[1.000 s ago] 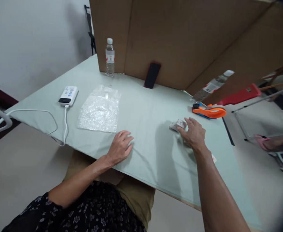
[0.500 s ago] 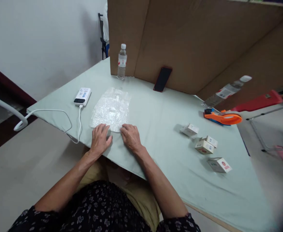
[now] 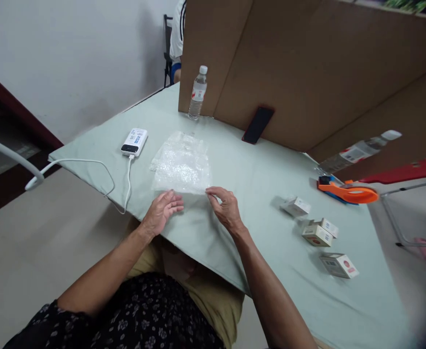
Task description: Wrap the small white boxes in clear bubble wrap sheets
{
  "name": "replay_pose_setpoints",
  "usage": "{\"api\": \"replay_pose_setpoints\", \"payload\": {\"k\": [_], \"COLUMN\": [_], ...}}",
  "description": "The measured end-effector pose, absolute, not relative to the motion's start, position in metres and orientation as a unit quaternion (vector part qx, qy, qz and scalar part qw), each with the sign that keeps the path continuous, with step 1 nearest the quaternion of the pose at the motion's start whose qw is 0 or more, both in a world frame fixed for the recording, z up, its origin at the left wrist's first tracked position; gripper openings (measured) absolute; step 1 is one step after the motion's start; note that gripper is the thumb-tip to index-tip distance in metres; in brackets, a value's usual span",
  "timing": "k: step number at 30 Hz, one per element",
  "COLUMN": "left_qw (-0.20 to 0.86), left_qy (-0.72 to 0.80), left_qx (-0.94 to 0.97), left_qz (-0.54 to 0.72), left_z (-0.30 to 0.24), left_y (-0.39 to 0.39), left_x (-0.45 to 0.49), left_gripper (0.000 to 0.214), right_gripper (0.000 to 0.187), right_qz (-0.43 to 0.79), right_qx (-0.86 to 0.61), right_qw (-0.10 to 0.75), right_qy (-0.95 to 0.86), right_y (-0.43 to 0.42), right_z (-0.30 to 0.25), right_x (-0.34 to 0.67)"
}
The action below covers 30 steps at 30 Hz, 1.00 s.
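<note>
A clear bubble wrap sheet point(image 3: 181, 167) lies on the pale green tablecloth. My right hand point(image 3: 225, 206) pinches its near right corner between thumb and fingertips. Just off the near edge of the wrap, my left hand point(image 3: 164, 211) is turned partly palm up with its fingers apart. The left hand holds nothing; whether its fingertips touch the edge I cannot tell.
A white power bank point(image 3: 134, 142) with a cable point(image 3: 128, 184) lies left. Along the cardboard screen point(image 3: 289, 72) are a water bottle point(image 3: 198, 94), a phone point(image 3: 258, 124) and a leaning bottle point(image 3: 361, 151). An orange tape dispenser point(image 3: 358, 194) and several small boxes point(image 3: 338, 265) stand right.
My left hand has lifted off the wrap's near edge and turned its palm up. My right hand has moved right and now pinches the corner. The camera view has shifted slightly.
</note>
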<state>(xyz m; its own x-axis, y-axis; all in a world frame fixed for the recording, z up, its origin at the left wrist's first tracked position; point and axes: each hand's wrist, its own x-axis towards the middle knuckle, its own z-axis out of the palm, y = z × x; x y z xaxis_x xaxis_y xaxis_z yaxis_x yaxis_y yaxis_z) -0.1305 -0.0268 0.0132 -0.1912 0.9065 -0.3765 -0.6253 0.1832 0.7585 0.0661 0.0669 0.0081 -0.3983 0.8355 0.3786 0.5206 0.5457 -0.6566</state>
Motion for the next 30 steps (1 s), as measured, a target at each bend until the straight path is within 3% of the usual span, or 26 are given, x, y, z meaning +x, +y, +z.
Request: {"api": "replay_pose_setpoints", "payload": {"k": [3, 7, 13, 18, 24, 27, 30], "left_qw": [0.621, 0.611, 0.583, 0.538, 0.521, 0.524, 0.532], "left_qy": [0.466, 0.513, 0.557, 0.577, 0.59, 0.58, 0.59], "left_qx": [0.113, 0.067, 0.054, 0.093, 0.145, 0.191, 0.24], "left_qz": [0.62, 0.6, 0.588, 0.608, 0.599, 0.594, 0.558], "left_z": [0.015, 0.021, 0.029, 0.022, 0.016, 0.022, 0.026], "left_y": [-0.019, -0.016, -0.016, -0.022, -0.03, -0.033, -0.035], "left_x": [-0.134, -0.143, -0.149, -0.158, -0.173, -0.168, -0.161], "left_gripper": [0.036, 0.021, 0.014, 0.008, 0.024, 0.038, 0.049], "right_gripper": [0.02, 0.02, 0.015, 0.006, 0.02, 0.02, 0.016], "right_qz": [0.299, 0.33, 0.316, 0.393, 0.448, 0.39, 0.299], "right_qx": [-0.436, -0.427, -0.427, -0.451, -0.417, -0.4, -0.393], "right_qw": [0.297, 0.319, 0.292, 0.288, 0.354, 0.4, 0.391], "right_qy": [-0.795, -0.779, -0.795, -0.748, -0.707, -0.727, -0.777], "right_y": [0.065, 0.063, 0.06, 0.066, 0.071, 0.066, 0.053], "right_z": [0.004, 0.003, 0.007, -0.002, 0.013, 0.033, 0.05], "right_x": [0.069, 0.066, 0.072, 0.067, 0.065, 0.072, 0.093]}}
